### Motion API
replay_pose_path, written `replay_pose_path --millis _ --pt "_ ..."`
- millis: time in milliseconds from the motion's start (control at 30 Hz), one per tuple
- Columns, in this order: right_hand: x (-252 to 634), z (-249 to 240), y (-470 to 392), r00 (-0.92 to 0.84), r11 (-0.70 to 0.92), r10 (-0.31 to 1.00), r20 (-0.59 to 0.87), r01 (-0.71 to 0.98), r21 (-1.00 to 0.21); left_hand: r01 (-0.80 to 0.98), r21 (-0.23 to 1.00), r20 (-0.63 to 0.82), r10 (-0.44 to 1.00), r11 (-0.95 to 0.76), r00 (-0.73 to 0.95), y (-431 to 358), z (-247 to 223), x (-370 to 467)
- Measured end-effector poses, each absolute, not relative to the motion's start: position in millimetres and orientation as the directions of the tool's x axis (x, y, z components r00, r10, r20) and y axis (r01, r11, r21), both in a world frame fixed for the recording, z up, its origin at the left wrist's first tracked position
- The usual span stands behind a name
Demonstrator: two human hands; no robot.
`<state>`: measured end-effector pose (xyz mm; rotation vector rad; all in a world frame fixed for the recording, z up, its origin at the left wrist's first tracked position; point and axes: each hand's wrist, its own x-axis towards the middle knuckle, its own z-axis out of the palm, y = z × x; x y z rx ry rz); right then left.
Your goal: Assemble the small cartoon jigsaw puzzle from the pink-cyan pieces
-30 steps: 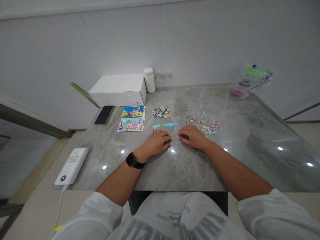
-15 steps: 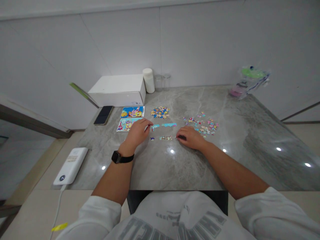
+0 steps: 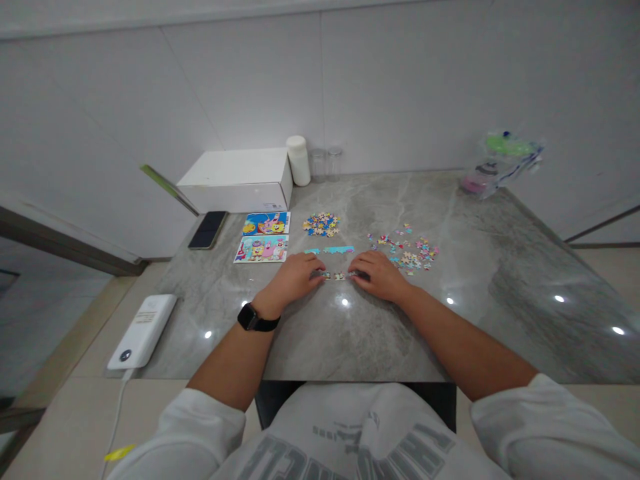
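Observation:
A short row of joined puzzle pieces (image 3: pixel 339 276) lies on the grey table between my two hands. My left hand (image 3: pixel 300 277) has its bent fingertips at the row's left end. At the right end, my right hand (image 3: pixel 377 275) pinches something small, probably a piece, too hidden to make out. Just beyond is a light blue strip of joined pieces (image 3: pixel 339 250), its left part partly covered by my left hand. Loose pastel pieces (image 3: pixel 413 258) are scattered right of my right hand. Farther back lies a heap of blue and yellow pieces (image 3: pixel 321 225).
Two picture cards (image 3: pixel 261 249) lie at the left, near a phone (image 3: pixel 208 231). Behind stand a white box (image 3: pixel 235 180), a white bottle (image 3: pixel 299 161) and two glasses (image 3: pixel 334 165). A power bank (image 3: pixel 143 332) is front left, a plastic bag (image 3: pixel 493 167) back right.
My left hand has moved right and nearer to me, from the blue strip to the short row's left end, uncovering the lower card. My right hand has shifted slightly left.

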<state>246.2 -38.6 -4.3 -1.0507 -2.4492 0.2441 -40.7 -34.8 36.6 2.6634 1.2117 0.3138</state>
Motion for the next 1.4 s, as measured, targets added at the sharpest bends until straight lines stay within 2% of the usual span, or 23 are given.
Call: replay_pose_path --millis 267,700,1400 --pt "220.9 -5.4 -43.6 -0.636 0.709 0.704 0.316 0.651 -0.270 0.725 0.234 0.078 0.755 -0.648 0.650 -35.3 31.1 -37.6" --pt "213.0 -13.4 -40.8 -0.629 0.704 0.707 0.325 0.672 -0.229 0.742 0.228 0.042 0.767 -0.631 0.640 -35.4 33.7 -40.8" --pt "209.3 -13.0 -41.2 -0.633 0.715 0.694 0.344 0.664 -0.219 0.783 0.178 0.028 0.799 -0.596 0.601 -41.4 35.5 -31.7"
